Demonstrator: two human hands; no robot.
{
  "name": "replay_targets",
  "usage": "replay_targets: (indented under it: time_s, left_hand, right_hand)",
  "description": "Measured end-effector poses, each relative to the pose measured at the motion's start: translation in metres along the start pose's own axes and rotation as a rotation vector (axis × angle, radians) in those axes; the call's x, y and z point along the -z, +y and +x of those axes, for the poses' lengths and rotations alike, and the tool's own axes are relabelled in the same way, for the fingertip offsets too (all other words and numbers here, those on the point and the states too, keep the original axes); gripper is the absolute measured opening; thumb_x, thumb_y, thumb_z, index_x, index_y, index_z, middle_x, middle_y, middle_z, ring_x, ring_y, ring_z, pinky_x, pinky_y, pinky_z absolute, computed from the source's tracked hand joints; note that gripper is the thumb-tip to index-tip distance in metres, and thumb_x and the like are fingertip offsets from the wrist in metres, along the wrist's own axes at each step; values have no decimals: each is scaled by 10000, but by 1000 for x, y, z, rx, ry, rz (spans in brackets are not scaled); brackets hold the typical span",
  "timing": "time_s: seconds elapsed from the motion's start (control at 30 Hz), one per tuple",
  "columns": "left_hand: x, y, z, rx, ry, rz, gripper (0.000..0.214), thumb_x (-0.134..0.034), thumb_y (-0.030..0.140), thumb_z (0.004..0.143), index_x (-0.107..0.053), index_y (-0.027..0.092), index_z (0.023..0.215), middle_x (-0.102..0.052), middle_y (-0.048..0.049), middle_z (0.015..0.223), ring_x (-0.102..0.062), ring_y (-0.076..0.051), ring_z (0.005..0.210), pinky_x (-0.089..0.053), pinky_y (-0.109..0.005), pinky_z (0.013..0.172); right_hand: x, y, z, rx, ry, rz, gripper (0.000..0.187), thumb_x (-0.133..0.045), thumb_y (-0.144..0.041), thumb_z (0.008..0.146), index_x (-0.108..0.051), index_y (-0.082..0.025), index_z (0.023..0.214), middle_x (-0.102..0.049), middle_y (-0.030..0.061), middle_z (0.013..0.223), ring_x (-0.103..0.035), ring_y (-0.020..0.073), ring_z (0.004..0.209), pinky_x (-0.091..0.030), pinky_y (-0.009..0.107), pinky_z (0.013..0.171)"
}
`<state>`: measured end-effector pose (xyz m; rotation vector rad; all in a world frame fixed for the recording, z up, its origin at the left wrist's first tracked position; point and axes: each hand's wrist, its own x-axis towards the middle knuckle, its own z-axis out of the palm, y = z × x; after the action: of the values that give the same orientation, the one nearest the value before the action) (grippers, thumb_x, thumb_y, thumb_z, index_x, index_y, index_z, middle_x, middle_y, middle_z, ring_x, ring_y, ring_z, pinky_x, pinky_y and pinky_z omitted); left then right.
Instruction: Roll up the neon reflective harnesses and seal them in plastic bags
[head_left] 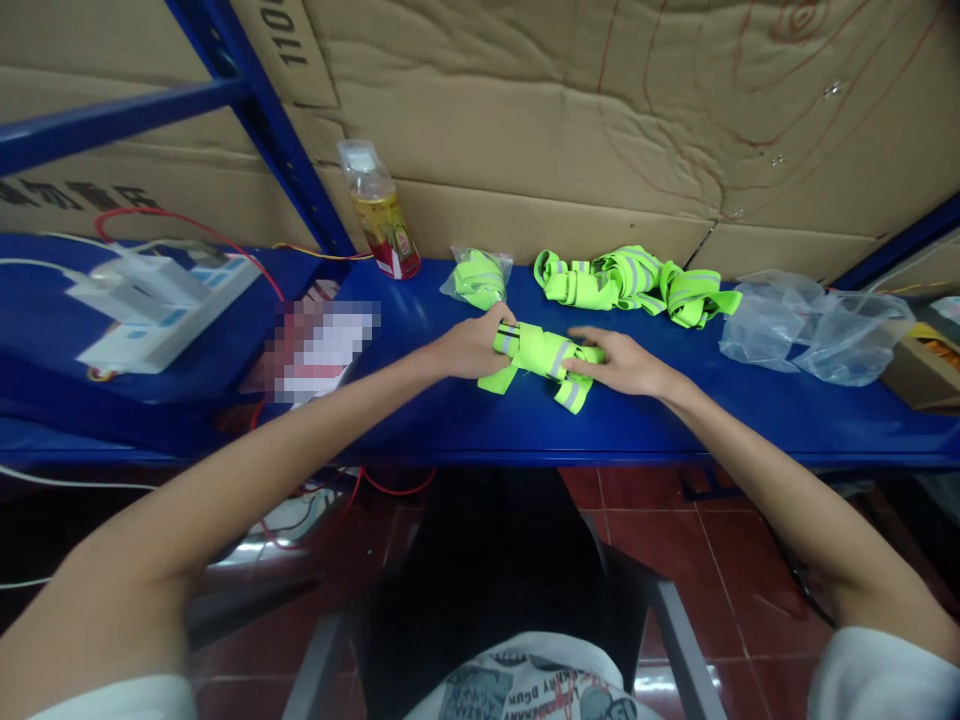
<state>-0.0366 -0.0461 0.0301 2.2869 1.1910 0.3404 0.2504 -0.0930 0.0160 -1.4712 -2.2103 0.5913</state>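
Note:
A neon-yellow reflective strap (pixel 541 352) with grey stripes lies bundled near the front of the blue table, its loose ends sticking out below. My left hand (pixel 480 342) grips its left end, the fingers closed round it. At the right end my right hand (pixel 619 362) holds the bundle between thumb and fingers. Just behind my left hand sits a similar strap in a clear plastic bag (pixel 478 278). More rolled neon straps (pixel 626 280) lie in a row at the back, against the cardboard.
Clear plastic bags (pixel 814 325) lie to the right, by an open cardboard box (pixel 926 365). A drink bottle (pixel 381 215) stands at the back left. Further left are a power strip (pixel 169 320) with plugged-in chargers and a red cable. The blue table (pixel 420 425) ends close before me.

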Motion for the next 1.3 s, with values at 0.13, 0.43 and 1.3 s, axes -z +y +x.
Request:
replay_targets:
  time_s: [0.13, 0.43, 1.3]
  left_hand:
    - [22, -13, -2, 19, -225, -360, 483, -683, 360, 891, -534, 206, 1325, -742, -73, 899, -752, -223, 778, -585, -362, 695]
    - [12, -14, -5, -138, -14, -51, 804, -755, 346, 858, -428, 195, 1577, -705, 14, 716, -691, -181, 646, -496, -298, 693]
    - [-12, 3, -17, -400, 47, -9, 453, -774, 416, 881, -582, 241, 1251, -643, -67, 1268, -608, -251, 1173, -497, -406, 1052]
  right_hand:
    - [1, -3, 1, 29, -26, -63, 470, -761, -560, 894, -743, -185, 1177, -772, 152, 1141, -726, 341, 1017, -589, 502, 905]
    - [-14, -6, -27, 288, 138, -162, 396, -618, -283, 975, -494, -211, 1345, -646, 187, 1392, -670, 338, 1240, -588, 511, 1006]
    - [-16, -13, -62, 239, 14, 178, 886, -641, -316, 963, -97, -255, 1659, -345, 214, 1686, -314, 331, 1649, -484, 530, 1221]
